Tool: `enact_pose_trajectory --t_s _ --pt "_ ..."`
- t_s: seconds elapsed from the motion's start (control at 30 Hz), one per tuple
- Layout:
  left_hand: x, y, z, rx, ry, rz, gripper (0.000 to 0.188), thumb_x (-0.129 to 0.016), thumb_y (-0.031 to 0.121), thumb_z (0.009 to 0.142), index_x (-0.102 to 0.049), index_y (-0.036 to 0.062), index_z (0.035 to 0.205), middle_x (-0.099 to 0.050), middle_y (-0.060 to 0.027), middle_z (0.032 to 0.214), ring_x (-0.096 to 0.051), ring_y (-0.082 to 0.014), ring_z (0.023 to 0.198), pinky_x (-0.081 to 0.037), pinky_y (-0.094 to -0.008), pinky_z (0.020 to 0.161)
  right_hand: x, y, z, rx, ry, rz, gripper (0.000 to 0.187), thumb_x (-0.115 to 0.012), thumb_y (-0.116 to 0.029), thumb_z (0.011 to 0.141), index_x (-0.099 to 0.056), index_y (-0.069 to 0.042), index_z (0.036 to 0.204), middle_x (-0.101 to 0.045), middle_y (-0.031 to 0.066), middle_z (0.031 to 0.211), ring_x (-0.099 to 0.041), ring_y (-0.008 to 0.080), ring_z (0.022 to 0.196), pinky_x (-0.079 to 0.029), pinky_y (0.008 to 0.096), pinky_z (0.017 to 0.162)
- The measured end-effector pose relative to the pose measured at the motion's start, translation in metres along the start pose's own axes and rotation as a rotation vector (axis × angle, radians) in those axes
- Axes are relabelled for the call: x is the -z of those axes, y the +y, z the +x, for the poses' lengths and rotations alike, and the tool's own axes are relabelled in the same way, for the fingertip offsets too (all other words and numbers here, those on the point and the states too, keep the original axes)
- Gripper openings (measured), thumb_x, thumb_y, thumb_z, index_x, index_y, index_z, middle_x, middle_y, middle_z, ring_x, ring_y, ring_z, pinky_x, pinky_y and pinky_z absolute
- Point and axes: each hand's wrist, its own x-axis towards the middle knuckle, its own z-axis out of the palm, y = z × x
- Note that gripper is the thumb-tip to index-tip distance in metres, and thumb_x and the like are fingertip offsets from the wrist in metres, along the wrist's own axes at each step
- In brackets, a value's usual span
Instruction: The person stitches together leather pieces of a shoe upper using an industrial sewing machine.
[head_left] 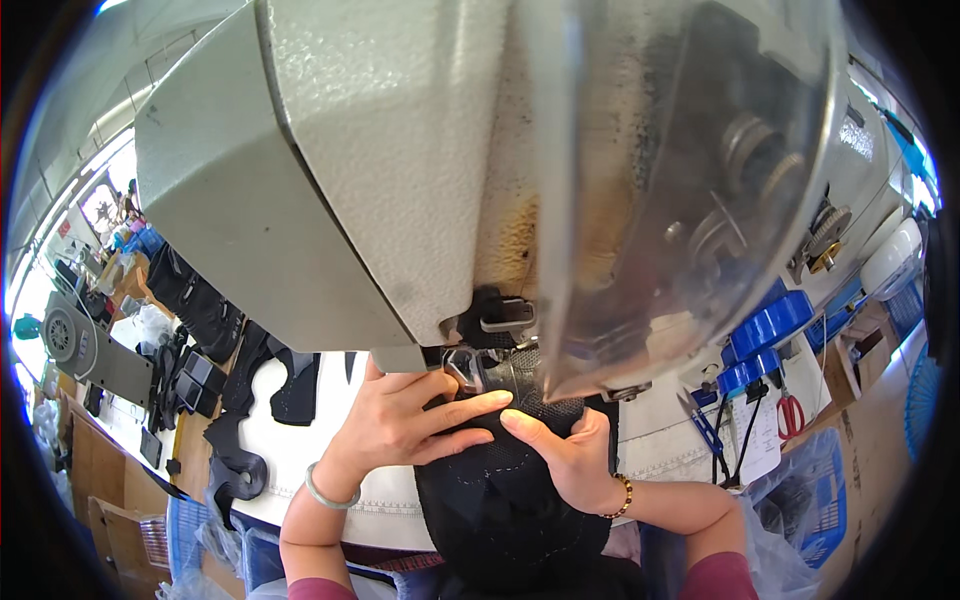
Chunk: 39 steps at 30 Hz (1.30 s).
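Note:
A black fabric piece (490, 490) with a mesh part lies under the sewing machine's presser foot (467, 372) and hangs over the near table edge. My left hand (400, 420) rests on its left side beside the foot, fingers stretched out and pointing right. Against its right side is my right hand (578, 455), thumb stretched over the top and the other fingers curled at the edge. My left index fingertip and right thumb tip nearly meet. The machine head (380, 130) and a clear curved guard (690, 200) hide part of the stitching area.
Black cut pieces (255, 390) lie on the white tabletop (350, 490) to the left. On the right are blue-handled snips (703, 425), red-handled scissors (790, 412) and blue thread holders (765, 330). A blue basket (825, 510) with plastic bags stands at lower right.

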Motion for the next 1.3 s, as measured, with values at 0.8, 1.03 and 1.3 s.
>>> enact_pose_trajectory --t_s 0.8,1.03,1.3 --pt "0.01 0.002 0.009 -0.086 0.065 0.022 0.037 -0.07 0.004 0.065 -0.067 0.0059 0.101 -0.061 -0.0058 0.098 -0.06 -0.0227 0.086 -0.052 -0.0328 0.071 -0.01 0.008 0.016 0.207 0.14 -0.208 0.022 -0.067 -0.011 0.086 -0.06 -0.002 0.066 -0.048 -0.01 0.059 -0.036 -0.0016 0.052 -0.025 0.0184 0.044" --pt "-0.002 0.003 0.005 -0.063 0.157 0.088 0.037 -0.068 0.003 0.064 -0.067 0.0043 0.101 -0.061 -0.0065 0.094 -0.06 -0.0229 0.083 -0.051 -0.0327 0.068 -0.012 -0.005 0.005 -0.002 0.064 -0.186 0.018 -0.065 -0.015 0.087 -0.064 0.0 0.076 -0.059 -0.0036 0.063 -0.045 0.0002 0.047 -0.034 0.0188 0.041" --pt "-0.008 0.007 0.007 -0.117 0.21 0.144 0.038 -0.068 0.002 0.062 -0.065 -0.0019 0.1 -0.061 -0.0077 0.092 -0.059 -0.0216 0.079 -0.05 -0.0313 0.066 -0.001 0.004 0.003 -0.119 -0.212 -0.204 0.022 -0.056 -0.017 0.092 -0.059 -0.002 0.076 -0.06 0.0044 0.059 -0.047 0.0053 0.039 -0.034 0.018 0.036"
